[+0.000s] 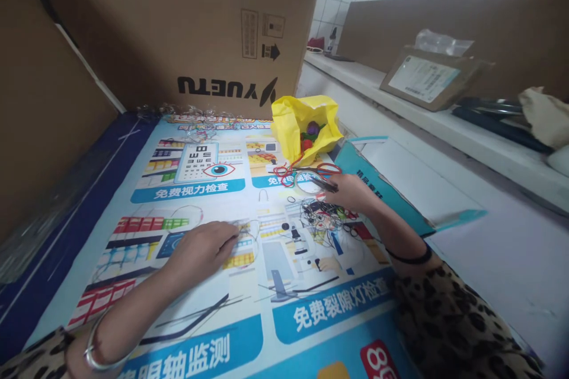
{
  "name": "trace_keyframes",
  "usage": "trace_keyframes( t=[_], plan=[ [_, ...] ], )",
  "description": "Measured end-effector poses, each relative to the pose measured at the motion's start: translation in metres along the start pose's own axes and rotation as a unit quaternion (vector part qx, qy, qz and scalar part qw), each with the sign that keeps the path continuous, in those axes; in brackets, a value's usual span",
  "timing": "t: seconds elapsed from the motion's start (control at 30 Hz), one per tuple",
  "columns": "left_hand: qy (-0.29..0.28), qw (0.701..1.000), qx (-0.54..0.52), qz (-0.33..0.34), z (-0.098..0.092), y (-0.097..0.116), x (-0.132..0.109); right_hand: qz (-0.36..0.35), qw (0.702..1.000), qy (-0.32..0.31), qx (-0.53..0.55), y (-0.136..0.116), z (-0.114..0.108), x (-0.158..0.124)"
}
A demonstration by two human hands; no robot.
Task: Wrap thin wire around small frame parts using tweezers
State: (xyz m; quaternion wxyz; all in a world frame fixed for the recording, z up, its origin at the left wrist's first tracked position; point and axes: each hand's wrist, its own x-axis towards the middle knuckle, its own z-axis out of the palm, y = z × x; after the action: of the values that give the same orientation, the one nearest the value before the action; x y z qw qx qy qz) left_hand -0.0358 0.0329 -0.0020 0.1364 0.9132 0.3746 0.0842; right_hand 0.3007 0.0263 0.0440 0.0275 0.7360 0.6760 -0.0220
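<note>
My left hand is closed, fingertips together near the middle of the printed sheet. A thin wire curves out in a loop beside its fingertips and seems pinched there. My right hand grips a dark slim tool, whose exact kind is unclear. The tool's tip lies over a pale ring. Just below this hand is a tangled pile of thin dark wires. Red cord lies beyond the ring, leading up to an open yellow bag with coloured balls inside.
Beneath everything lies a printed sheet with Chinese text. Large cardboard box walls stand behind and to the left. A teal box flap borders the right side. Crumpled clear plastic lies at the back, and a packet rests on the ledge.
</note>
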Motion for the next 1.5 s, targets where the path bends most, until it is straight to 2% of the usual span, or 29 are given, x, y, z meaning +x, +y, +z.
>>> trace_keyframes(
  t=[0.17, 0.4, 0.63, 0.73, 0.87, 0.97, 1.03, 1.2, 1.27, 1.33, 1.5],
  plan=[
    [-0.008, 1.0, 0.016, 0.003, 0.003, -0.003, -0.001, 0.005, 0.996, 0.021, 0.088, 0.012, -0.008, -0.004],
    [0.011, 0.999, 0.033, 0.008, 0.004, -0.008, -0.002, -0.019, 0.981, 0.058, 0.185, 0.002, -0.011, -0.008],
    [0.02, 0.999, 0.036, -0.011, 0.001, -0.008, -0.002, -0.085, 0.953, 0.001, 0.291, 0.0, -0.006, -0.01],
    [0.059, 0.998, 0.016, -0.024, 0.003, -0.011, -0.004, -0.099, 0.928, -0.052, 0.356, -0.001, -0.007, -0.011],
    [0.131, 0.99, -0.044, -0.025, 0.004, -0.01, -0.006, -0.11, 0.906, -0.089, 0.398, -0.008, -0.01, -0.016],
    [0.149, 0.982, -0.115, -0.023, -0.002, 0.003, -0.007, -0.107, 0.891, -0.113, 0.425, -0.021, -0.012, -0.022],
    [0.135, 0.973, -0.18, -0.045, -0.009, 0.017, -0.007, -0.119, 0.888, -0.121, 0.427, -0.035, -0.013, -0.026],
    [0.077, 0.942, -0.327, -0.014, -0.018, 0.048, -0.007, -0.226, 0.877, -0.143, 0.399, -0.082, -0.018, -0.032],
    [0.06, 0.933, -0.355, -0.024, -0.016, 0.051, -0.007, -0.249, 0.873, -0.135, 0.397, -0.1, -0.019, -0.032],
    [0.067, 0.92, -0.381, -0.062, -0.012, 0.049, -0.009, -0.244, 0.87, -0.123, 0.411, -0.115, -0.018, -0.03],
    [0.112, 0.86, -0.477, -0.144, -0.005, 0.037, -0.008, -0.175, 0.851, -0.102, 0.484, -0.135, -0.007, -0.023]
  ],
)
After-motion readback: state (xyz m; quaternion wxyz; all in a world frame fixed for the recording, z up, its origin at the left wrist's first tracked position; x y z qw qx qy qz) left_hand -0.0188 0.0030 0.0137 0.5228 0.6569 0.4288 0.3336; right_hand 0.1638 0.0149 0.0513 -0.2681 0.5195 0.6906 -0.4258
